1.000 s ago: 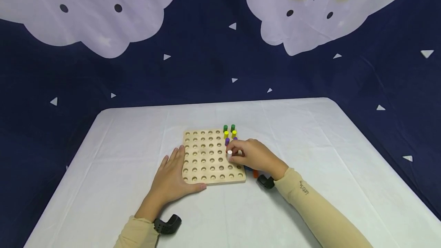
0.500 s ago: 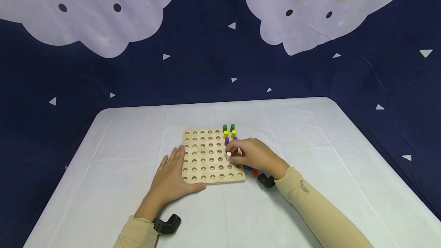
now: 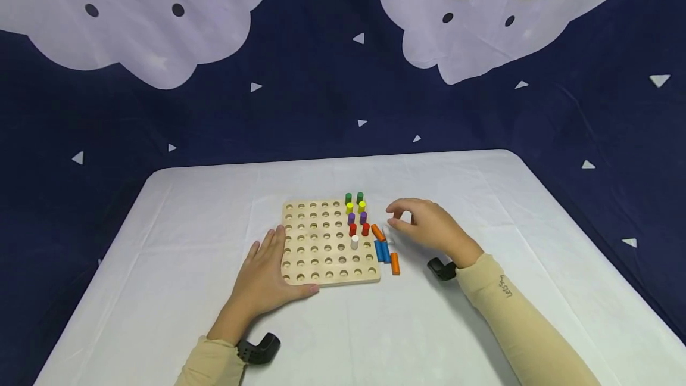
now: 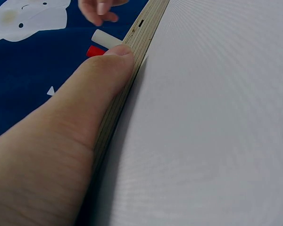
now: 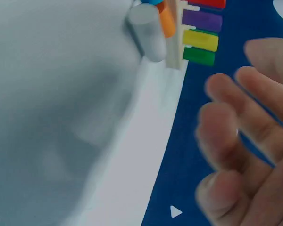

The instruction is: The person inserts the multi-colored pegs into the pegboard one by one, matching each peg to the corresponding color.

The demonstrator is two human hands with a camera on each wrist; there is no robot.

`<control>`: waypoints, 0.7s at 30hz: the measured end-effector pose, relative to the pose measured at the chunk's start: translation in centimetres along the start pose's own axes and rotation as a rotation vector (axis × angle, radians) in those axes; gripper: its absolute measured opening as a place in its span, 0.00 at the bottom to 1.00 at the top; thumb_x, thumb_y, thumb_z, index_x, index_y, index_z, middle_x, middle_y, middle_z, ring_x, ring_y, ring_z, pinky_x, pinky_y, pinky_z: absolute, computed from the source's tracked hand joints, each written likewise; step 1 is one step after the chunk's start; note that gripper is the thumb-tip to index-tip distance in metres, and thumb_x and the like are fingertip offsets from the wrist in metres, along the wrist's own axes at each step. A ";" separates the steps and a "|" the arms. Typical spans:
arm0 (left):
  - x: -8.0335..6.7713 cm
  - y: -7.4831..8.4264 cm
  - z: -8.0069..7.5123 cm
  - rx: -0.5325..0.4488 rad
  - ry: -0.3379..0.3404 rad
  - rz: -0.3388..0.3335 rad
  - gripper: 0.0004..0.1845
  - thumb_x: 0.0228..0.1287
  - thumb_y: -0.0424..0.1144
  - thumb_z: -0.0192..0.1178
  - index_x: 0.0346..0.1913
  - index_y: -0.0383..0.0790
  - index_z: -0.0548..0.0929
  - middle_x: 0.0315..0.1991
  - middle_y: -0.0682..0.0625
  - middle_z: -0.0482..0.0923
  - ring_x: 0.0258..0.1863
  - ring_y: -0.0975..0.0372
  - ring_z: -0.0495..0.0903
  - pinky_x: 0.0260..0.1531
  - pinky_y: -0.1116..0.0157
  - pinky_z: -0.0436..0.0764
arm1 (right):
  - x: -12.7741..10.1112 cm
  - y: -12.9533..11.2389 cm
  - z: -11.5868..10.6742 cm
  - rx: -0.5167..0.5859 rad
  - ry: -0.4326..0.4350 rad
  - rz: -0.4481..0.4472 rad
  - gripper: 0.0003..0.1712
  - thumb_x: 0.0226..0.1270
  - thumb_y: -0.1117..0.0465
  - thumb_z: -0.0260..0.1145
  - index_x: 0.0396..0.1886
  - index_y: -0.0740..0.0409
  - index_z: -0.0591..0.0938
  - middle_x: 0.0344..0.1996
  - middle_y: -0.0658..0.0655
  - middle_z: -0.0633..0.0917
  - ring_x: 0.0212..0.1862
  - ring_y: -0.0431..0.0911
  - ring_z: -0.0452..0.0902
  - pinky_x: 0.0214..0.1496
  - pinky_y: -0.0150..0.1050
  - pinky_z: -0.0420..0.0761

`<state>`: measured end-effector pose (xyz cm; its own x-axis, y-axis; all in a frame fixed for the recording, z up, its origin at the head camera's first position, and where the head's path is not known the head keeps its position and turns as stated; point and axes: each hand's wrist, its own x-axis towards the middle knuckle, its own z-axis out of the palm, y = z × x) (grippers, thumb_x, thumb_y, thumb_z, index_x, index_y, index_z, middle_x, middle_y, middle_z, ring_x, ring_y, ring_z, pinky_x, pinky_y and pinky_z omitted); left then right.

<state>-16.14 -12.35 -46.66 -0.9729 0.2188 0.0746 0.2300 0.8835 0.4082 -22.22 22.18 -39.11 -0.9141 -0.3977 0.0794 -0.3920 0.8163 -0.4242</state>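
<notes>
At 3 o'clock of the pegboard (image 3: 321,243), right hand (image 3: 423,225) hovers empty, fingers loosely curled; left hand (image 3: 268,276) lies flat, bracing its edge

White table (image 3: 161,267): pegboard (image 3: 313,252), loose pegs (image 3: 383,250).

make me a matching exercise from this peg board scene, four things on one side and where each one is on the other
Things:
1. white peg
2. green pegs
3. left hand
4. right hand

Places:
A. in the board's far row
B. in the air right of the board, holding nothing
C. pressed flat against the board's left edge
D. standing in a hole just nearer than the red pegs

Pairs: 1-D, 2-A, 3-C, 4-B
</notes>
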 end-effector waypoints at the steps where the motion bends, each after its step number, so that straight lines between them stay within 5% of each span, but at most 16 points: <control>1: 0.0 0.0 0.0 -0.001 0.001 -0.001 0.81 0.30 0.89 0.56 0.80 0.36 0.42 0.81 0.42 0.45 0.81 0.50 0.45 0.79 0.47 0.44 | 0.0 0.2 0.1 -0.011 -0.019 0.016 0.17 0.69 0.52 0.67 0.54 0.50 0.84 0.38 0.44 0.86 0.29 0.41 0.72 0.34 0.36 0.74; 10: 0.0 0.0 -0.1 0.003 -0.008 0.000 0.81 0.30 0.89 0.55 0.80 0.35 0.42 0.81 0.42 0.44 0.81 0.50 0.45 0.79 0.47 0.43 | 0.1 0.9 1.6 -0.007 -0.179 0.074 0.23 0.64 0.49 0.70 0.55 0.54 0.83 0.33 0.44 0.84 0.32 0.41 0.73 0.34 0.35 0.75; 21: -0.1 0.2 -0.1 0.008 0.000 0.005 0.81 0.30 0.89 0.56 0.79 0.35 0.43 0.80 0.42 0.45 0.80 0.49 0.46 0.79 0.46 0.45 | 0.5 0.8 1.5 -0.032 -0.199 0.060 0.19 0.61 0.60 0.69 0.54 0.52 0.84 0.36 0.47 0.84 0.35 0.42 0.75 0.40 0.38 0.78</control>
<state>-16.03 -12.24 -46.45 -0.9717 0.2235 0.0767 0.2353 0.8857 0.4002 -22.78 22.00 -40.71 -0.8986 -0.4201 -0.1268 -0.3432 0.8529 -0.3935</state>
